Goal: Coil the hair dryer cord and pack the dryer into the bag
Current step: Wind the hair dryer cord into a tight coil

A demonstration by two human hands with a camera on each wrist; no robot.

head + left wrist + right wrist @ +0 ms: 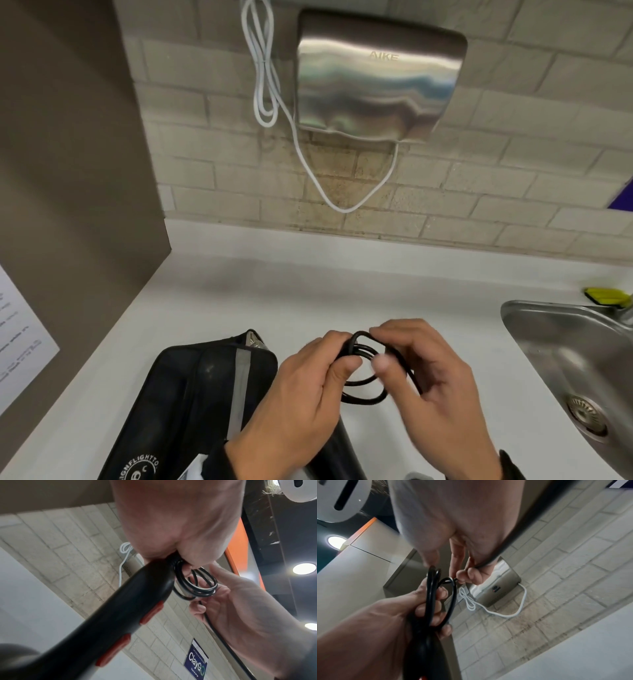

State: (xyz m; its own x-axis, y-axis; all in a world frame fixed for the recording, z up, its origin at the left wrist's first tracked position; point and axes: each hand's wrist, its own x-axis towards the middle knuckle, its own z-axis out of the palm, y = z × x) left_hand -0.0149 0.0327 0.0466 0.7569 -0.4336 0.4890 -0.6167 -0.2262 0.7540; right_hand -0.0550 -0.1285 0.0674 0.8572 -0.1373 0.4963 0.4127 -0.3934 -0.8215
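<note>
Pale brick wall behind white counter; steel sink at right.

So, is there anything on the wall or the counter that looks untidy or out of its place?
Only one thing: the white cable of the wall hand dryer hangs loose in loops and sags under the unit instead of being fixed. The black cord is looped neatly between the left hand and right hand. Nothing is spilled.

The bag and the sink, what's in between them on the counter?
In the head view, between the bag and the sink, both hands, left and right, hold the coiled black cord above the white counter.
</note>
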